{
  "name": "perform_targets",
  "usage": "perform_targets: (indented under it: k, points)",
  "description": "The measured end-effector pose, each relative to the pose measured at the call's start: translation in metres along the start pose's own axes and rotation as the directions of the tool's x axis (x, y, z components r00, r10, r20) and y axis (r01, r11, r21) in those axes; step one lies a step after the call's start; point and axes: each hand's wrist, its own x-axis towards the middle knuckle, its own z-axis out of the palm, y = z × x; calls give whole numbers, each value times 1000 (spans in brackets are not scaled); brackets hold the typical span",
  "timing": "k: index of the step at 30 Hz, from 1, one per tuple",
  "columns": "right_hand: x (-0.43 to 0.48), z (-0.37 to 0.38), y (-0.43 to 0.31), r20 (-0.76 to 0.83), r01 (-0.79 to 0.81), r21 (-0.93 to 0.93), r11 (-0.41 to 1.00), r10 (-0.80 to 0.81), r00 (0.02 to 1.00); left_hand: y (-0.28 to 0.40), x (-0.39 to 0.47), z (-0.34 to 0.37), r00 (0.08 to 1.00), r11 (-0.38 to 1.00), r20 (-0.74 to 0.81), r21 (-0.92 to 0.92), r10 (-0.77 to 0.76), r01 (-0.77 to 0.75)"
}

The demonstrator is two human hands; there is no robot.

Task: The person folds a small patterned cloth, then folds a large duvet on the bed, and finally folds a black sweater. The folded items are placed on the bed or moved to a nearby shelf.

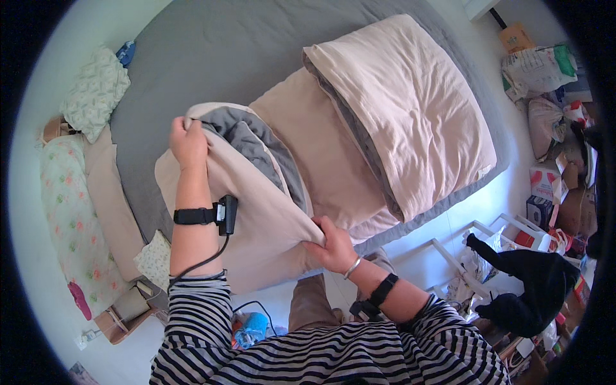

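A beige quilt with a grey underside [361,159] lies on a bed with a grey fitted sheet [216,48]. Its far right part is folded over in a thick layer. My left hand [190,144] grips one corner of the near flap, where the grey lining shows beneath the turned edge. Farther right and closer to my body, my right hand [334,245] pinches the same flap's edge, and the cloth stretches between both hands. Black straps with small devices circle both my forearms, and a bangle sits on my right wrist.
Along the left side lie a floral pillow [77,216], a beige pillow [113,207] and a patterned cushion [96,91]. A small patterned cloth [156,260] is near my left elbow. Bags, boxes, a white rack [445,260] and a black garment [534,284] crowd the right.
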Motion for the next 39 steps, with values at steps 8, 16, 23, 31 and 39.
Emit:
perform_targets:
  k: [8, 16, 23, 31, 39]
  points:
    - [18, -21, 11, -127, -184, -172, 968, 163, 978, 15, -25, 44, 998, 998, 24, 33, 55, -56]
    - [-24, -44, 62, -200, 12, -142, 990, -41, 979, 4, -179, 23, 822, 772, 227, 284, 522, -568]
    - [-46, -213, 118, -696, -183, 558, 809, 577, 429, -23, -219, 58, 859, 770, 473, 468, 198, -435]
    - [41, -366, 139, -722, -16, 499, 866, 426, 546, 5, -210, 61, 867, 846, 343, 270, 361, -459]
    - [26, -381, 164, -281, 18, 928, 372, 666, 691, 115, -287, 83, 496, 670, 555, -157, 667, -725]
